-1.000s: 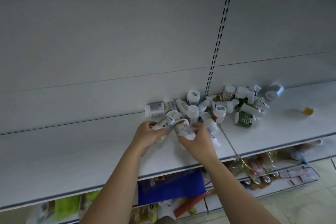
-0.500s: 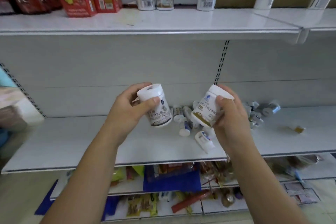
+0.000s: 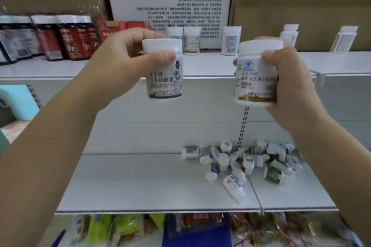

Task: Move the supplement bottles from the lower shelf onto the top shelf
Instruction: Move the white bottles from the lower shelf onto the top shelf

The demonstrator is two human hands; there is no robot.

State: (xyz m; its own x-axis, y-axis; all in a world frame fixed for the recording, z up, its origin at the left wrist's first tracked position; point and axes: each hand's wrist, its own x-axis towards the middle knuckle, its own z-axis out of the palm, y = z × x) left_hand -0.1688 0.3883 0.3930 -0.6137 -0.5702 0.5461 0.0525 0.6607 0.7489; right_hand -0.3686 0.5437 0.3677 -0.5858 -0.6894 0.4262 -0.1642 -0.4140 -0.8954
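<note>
Behind right hand [image 3: 289,90] — bottle [image 3: 255,78] label half hidden.

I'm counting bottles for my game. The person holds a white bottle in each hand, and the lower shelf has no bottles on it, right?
Not quite. In the head view the left hand holds the black-label bottle and the right hand holds the gold-label bottle, but the lower shelf has a jumbled pile of bottles on it.

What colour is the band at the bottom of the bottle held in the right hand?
Gold, on the white bottle; head view.
</note>
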